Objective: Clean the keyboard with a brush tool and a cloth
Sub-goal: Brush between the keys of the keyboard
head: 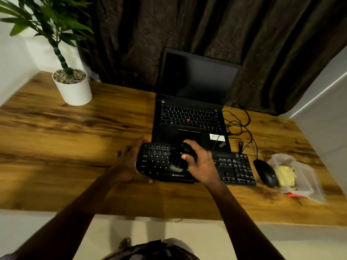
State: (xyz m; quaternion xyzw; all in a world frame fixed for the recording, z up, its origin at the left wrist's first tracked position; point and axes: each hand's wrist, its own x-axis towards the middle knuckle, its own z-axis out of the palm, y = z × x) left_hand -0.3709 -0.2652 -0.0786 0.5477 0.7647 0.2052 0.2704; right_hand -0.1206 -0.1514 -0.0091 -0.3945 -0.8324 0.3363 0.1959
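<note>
A black external keyboard (pixel 232 168) lies on the wooden desk in front of the laptop. My left hand (pixel 129 164) grips its left end, thumb at the front edge. My right hand (pixel 199 162) is over the middle keys, closed around a dark brush tool (pixel 178 162) whose pale bristles touch the keys near the spacebar. A yellow cloth (pixel 286 175) lies inside a clear plastic bag at the right.
An open black laptop (pixel 189 117) stands just behind the keyboard. A black mouse (pixel 265 173) and tangled cables (pixel 238 126) lie to the right. A potted plant (pixel 72 87) stands at the back left. A dark curtain hangs behind the desk (pixel 75 132).
</note>
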